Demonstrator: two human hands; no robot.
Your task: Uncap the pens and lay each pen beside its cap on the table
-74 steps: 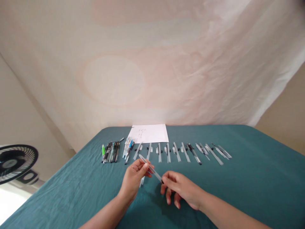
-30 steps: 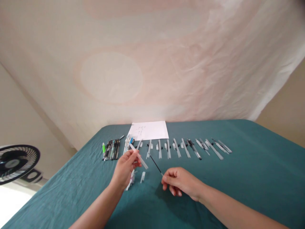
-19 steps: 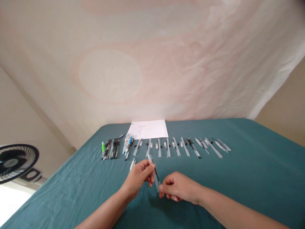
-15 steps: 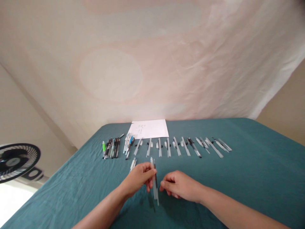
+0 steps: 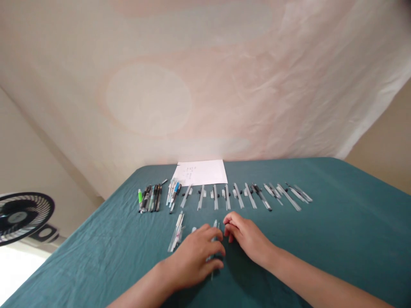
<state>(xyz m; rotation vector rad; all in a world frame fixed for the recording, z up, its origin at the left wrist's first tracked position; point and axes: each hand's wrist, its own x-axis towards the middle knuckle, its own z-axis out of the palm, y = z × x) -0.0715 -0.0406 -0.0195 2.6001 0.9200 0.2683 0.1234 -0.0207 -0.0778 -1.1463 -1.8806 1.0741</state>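
Note:
My left hand point(image 5: 203, 256), palm down with fingers apart, hovers over or touches a clear pen barrel and a thin refill. Most of the pen barrel point(image 5: 215, 224) is hidden beneath these fingers; only its far end shows clearly. My right hand point(image 5: 245, 235) is just to the right, fingers curled and thumb close to them; whether anything small is between them cannot be made out. A small pale pen piece point(image 5: 194, 229) shows beyond the left hand. Left of that lies a bunch of clear and white pen parts point(image 5: 176, 233).
Across the green cloth runs a row of clear pen barrels point(image 5: 215, 199) with small caps beside them. Dark pens point(image 5: 151, 199) and a green pen point(image 5: 140, 196) lie left; loose pen parts point(image 5: 289, 197) lie right. Behind is white paper point(image 5: 205, 172); a fan point(image 5: 19, 218) stands far left.
My left hand has lowered the barrel and refill to the cloth and spread its fingers. My right hand has shifted slightly up and to the right.

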